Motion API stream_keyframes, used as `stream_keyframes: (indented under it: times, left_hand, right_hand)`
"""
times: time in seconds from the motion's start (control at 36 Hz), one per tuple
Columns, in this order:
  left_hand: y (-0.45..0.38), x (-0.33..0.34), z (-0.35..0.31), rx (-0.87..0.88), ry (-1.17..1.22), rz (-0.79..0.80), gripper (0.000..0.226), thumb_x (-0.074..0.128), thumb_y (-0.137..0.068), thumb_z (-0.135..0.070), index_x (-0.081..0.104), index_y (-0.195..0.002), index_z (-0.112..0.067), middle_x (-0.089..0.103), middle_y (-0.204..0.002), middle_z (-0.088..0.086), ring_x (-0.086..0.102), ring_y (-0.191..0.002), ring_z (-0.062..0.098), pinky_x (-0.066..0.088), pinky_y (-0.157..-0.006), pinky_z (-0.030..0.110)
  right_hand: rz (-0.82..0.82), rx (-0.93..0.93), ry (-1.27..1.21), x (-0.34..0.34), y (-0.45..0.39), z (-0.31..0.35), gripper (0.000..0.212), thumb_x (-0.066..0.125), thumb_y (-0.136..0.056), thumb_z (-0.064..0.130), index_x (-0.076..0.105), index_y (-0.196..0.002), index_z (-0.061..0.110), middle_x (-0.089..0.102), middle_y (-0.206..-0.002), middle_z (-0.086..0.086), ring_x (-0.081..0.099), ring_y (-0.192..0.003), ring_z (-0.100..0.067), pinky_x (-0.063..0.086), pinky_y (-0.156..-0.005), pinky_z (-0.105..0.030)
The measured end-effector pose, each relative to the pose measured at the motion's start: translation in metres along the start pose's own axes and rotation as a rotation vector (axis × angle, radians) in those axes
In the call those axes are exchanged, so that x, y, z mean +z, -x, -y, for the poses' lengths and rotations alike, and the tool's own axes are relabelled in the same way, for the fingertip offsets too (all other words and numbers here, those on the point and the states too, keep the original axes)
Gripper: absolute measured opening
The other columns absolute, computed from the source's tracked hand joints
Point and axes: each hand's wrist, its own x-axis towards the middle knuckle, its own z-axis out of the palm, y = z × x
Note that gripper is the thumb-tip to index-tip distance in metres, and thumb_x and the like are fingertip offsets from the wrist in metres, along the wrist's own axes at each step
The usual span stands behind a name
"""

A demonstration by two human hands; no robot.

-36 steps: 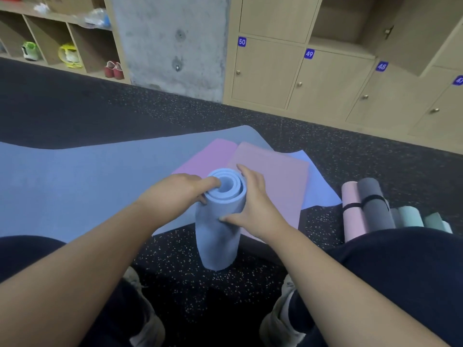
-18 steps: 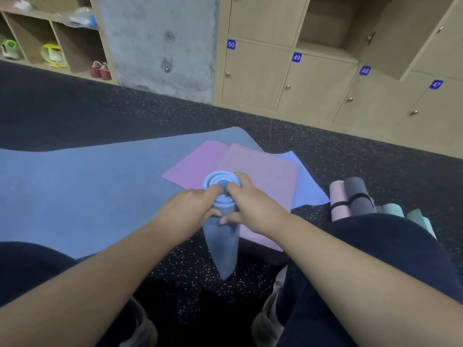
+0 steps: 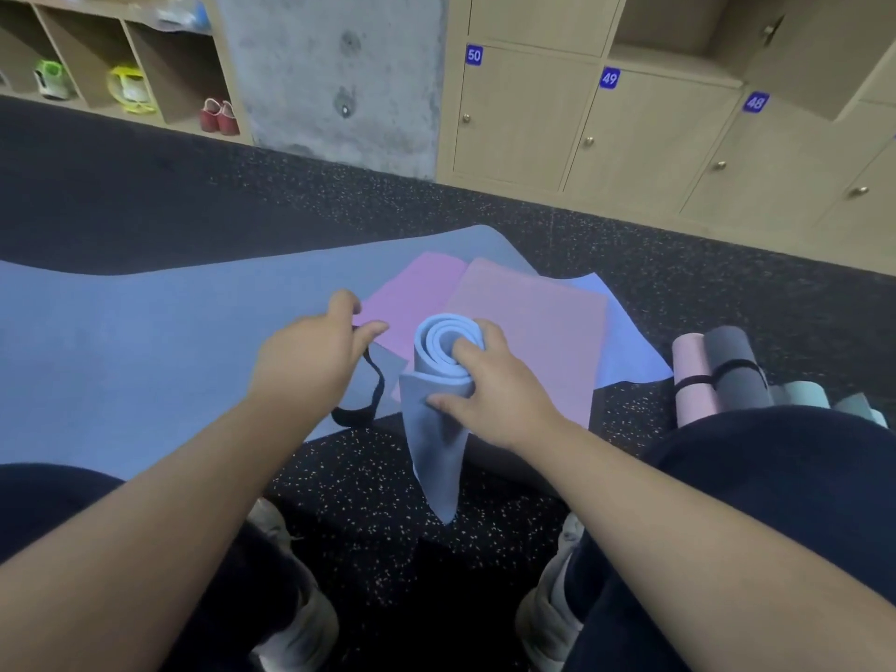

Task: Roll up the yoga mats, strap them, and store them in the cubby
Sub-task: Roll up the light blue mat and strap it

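Note:
A rolled light-blue yoga mat [image 3: 434, 419] stands on end on the speckled black floor between my knees. My right hand [image 3: 489, 385] grips its top, with a finger pushed into the spiral and the thumb on the outer flap. My left hand [image 3: 310, 356] is off the roll, to its left, and pinches a black elastic strap [image 3: 371, 388] that hangs down in a loop. Flat mats lie behind: a large blue mat [image 3: 145, 341], a pink mat [image 3: 417, 295] and a mauve mat [image 3: 533, 322].
Strapped pink and dark grey rolls [image 3: 717, 371] and several teal rolls [image 3: 814, 395] lie by my right knee. Numbered wooden lockers [image 3: 630, 133] with one open cubby [image 3: 679, 31] stand behind; shoe shelves [image 3: 121, 75] and a concrete pillar [image 3: 334, 75] are at the back left.
My left hand has let go of the roll's top, moved left and picked up the black strap. My right hand alone now holds the roll, a finger inside its spiral.

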Motion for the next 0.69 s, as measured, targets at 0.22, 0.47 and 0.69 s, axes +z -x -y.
stream_keyframes:
  times: [0.22, 0.47, 0.69]
  left_hand:
    - [0.003, 0.009, -0.002, -0.122, 0.435, -0.079, 0.032, 0.056, -0.094, -0.039, 0.047, -0.118, -0.020, 0.059, -0.089, -0.003, 0.053, -0.094, 0.021, 0.038, -0.077, 0.034]
    - [0.014, 0.005, -0.015, 0.104, 0.738, 0.176, 0.040, 0.034, -0.100, -0.004, 0.055, -0.122, -0.031, 0.061, -0.070, -0.008, 0.060, -0.067, 0.013, 0.053, -0.075, 0.037]
    - [0.014, 0.007, -0.001, 0.168, 0.713, 0.304, 0.061, 0.052, -0.091, -0.001, 0.036, -0.120, -0.052, 0.052, -0.119, -0.026, 0.068, -0.080, 0.013, 0.057, -0.080, 0.038]
  right_hand:
    - [0.025, -0.063, 0.023, -0.001, 0.003, 0.007, 0.039, 0.071, -0.082, 0.042, 0.053, -0.112, 0.025, 0.027, -0.143, 0.003, 0.057, -0.102, -0.029, 0.049, -0.084, -0.036]
    - [0.018, -0.068, -0.003, 0.000, 0.003, 0.004, 0.038, 0.072, -0.082, 0.043, 0.053, -0.111, 0.025, 0.025, -0.145, 0.004, 0.057, -0.101, -0.029, 0.049, -0.084, -0.038]
    - [-0.020, -0.072, -0.092, 0.002, 0.002, -0.003, 0.039, 0.073, -0.080, 0.041, 0.055, -0.112, 0.026, 0.023, -0.148, 0.009, 0.056, -0.107, -0.026, 0.049, -0.088, -0.039]
